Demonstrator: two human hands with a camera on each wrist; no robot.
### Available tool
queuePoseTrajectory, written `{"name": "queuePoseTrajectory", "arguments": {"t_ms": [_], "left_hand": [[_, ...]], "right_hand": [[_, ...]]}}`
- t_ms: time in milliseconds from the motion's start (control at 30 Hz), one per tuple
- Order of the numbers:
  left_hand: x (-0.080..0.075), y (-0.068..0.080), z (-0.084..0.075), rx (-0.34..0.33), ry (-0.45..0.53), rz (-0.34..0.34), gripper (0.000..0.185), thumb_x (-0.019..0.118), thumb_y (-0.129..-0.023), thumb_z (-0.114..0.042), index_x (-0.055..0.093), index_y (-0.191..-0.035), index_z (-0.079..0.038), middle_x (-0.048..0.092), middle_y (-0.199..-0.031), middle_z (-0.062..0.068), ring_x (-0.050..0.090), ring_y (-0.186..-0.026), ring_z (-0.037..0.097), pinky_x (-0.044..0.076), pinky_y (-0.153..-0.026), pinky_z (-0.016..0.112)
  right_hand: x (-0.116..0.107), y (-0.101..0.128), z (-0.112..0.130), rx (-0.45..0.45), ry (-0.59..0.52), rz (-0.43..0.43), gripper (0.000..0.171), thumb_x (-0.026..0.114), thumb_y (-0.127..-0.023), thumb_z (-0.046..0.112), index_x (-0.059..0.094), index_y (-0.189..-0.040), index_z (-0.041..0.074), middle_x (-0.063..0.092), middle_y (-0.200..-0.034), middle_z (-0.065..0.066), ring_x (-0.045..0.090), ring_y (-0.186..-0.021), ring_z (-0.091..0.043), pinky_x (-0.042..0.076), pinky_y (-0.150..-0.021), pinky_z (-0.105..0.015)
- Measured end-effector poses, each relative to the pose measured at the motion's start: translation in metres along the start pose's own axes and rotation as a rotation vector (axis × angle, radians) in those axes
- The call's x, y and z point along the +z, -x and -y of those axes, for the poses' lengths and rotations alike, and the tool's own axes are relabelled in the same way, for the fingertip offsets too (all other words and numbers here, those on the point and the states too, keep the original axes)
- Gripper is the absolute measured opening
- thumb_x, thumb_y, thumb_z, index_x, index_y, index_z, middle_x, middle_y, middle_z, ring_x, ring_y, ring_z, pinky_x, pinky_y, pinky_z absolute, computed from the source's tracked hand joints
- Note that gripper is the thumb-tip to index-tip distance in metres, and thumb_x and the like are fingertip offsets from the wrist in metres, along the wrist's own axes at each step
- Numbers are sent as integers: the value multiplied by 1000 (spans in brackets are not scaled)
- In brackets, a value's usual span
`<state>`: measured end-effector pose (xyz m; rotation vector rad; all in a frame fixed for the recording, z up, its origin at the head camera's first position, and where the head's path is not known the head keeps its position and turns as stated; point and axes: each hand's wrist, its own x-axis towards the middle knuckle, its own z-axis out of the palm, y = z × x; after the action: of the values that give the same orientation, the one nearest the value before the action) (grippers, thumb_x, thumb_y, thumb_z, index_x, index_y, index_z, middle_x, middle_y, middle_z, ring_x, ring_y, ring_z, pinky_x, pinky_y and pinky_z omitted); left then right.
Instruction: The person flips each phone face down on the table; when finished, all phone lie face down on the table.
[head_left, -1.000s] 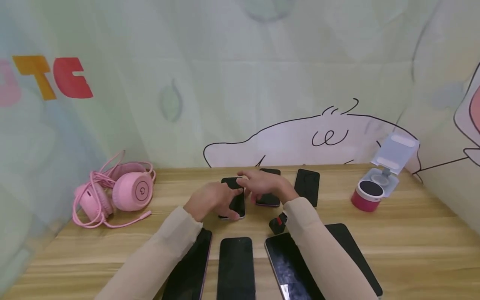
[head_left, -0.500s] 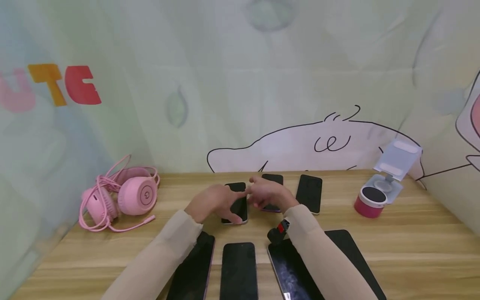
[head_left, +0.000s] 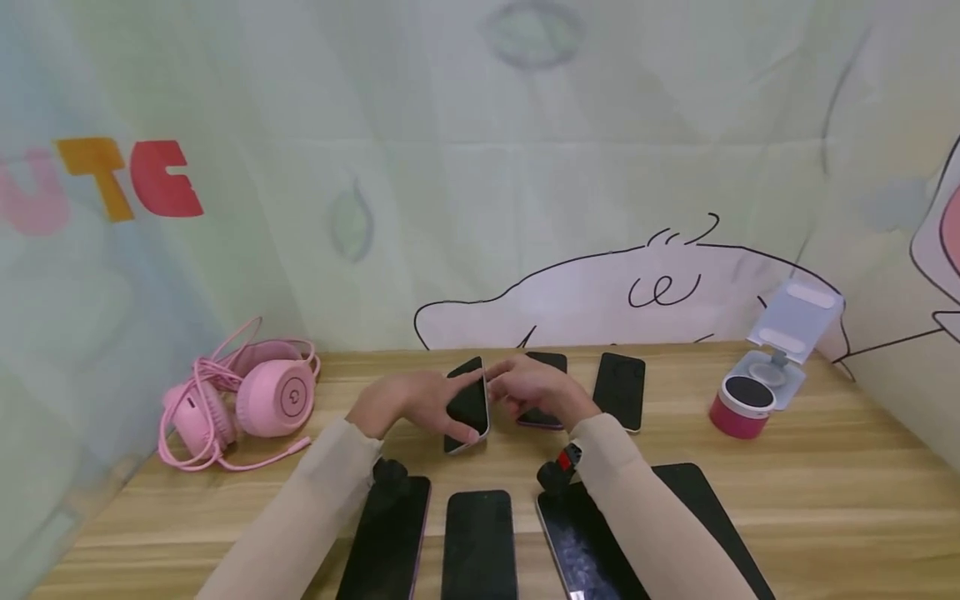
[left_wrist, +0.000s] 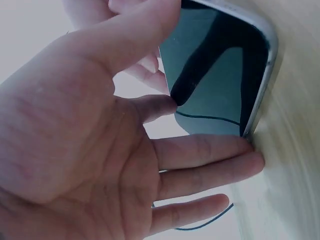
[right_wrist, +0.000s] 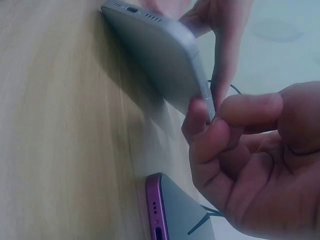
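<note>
A black-screened smartphone [head_left: 467, 407] with a pale metal frame stands tilted over the table, its right long edge raised. My left hand [head_left: 415, 403] holds it, thumb at the near end and fingers toward the far side. In the left wrist view, its middle and ring fingertips reach the phone's corner [left_wrist: 252, 75]. My right hand [head_left: 534, 387] pinches the raised edge near the far corner with curled fingers. The right wrist view shows the phone's grey back [right_wrist: 155, 60] and its port end, above the wood. Below that hand lies a purple-edged phone [right_wrist: 156, 205].
Another phone [head_left: 619, 390] lies at the back right. In front lie a phone [head_left: 480, 546], a larger dark device [head_left: 386, 542] and a tablet [head_left: 588, 542], partly under my right sleeve. Pink headphones [head_left: 273, 396] sit left; a round pink tin [head_left: 741, 408] and folding stand [head_left: 797, 321] sit right.
The phone lay flat between my hands; its right edge has now come up and it has turned slightly. My right fingers have closed in on that edge, and my left wrist has shifted left.
</note>
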<state>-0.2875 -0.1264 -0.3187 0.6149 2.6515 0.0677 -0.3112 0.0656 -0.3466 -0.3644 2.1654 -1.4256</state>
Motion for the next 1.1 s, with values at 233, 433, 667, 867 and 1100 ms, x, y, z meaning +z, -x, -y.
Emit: {"name": "queuePoseTrajectory", "arguments": {"t_ms": [233, 433, 667, 867, 1100], "left_hand": [[-6, 3, 10, 85, 91, 20, 109, 75, -84, -54, 5, -162, -24, 58, -122, 13, 54, -97, 23, 44, -94, 45], [-9, 4, 14, 111, 171, 35, 112, 80, -82, -50, 6, -161, -21, 59, -123, 13, 55, -102, 24, 40, -101, 49], [-9, 3, 23, 159, 318, 58, 100, 75, -86, -49, 12, -157, -17, 49, -139, 20, 56, -122, 32, 39, -107, 52], [-8, -4, 33, 206, 416, 19, 76, 62, -94, -56, 24, -145, -15, 57, -120, 17, 58, -107, 28, 44, -96, 44], [-13, 0, 31, 219, 497, 53, 66, 60, -99, -44, 22, -140, -8, 63, -105, 14, 61, -101, 29, 46, -96, 45]], "right_hand": [[0, 4, 6, -30, -15, 31, 49, 50, -97, 2, 44, -146, 1, 66, -92, -15, 44, -50, -13, 43, -55, -28], [-2, 5, 9, -34, -7, 19, 38, 54, -99, 3, 54, -137, 0, 69, -89, -11, 45, -51, -13, 43, -55, -26], [4, 1, 5, -74, -41, 36, 33, 59, -96, 3, 60, -129, -2, 71, -88, -9, 47, -52, -13, 45, -55, -23], [6, 1, 8, -77, -46, 56, 33, 57, -97, 6, 59, -130, 1, 72, -93, -10, 54, -56, -15, 52, -61, -26], [6, -1, 4, -90, -38, 129, 40, 57, -97, 6, 54, -136, 8, 74, -99, -13, 62, -64, -18, 55, -73, -33]]}}
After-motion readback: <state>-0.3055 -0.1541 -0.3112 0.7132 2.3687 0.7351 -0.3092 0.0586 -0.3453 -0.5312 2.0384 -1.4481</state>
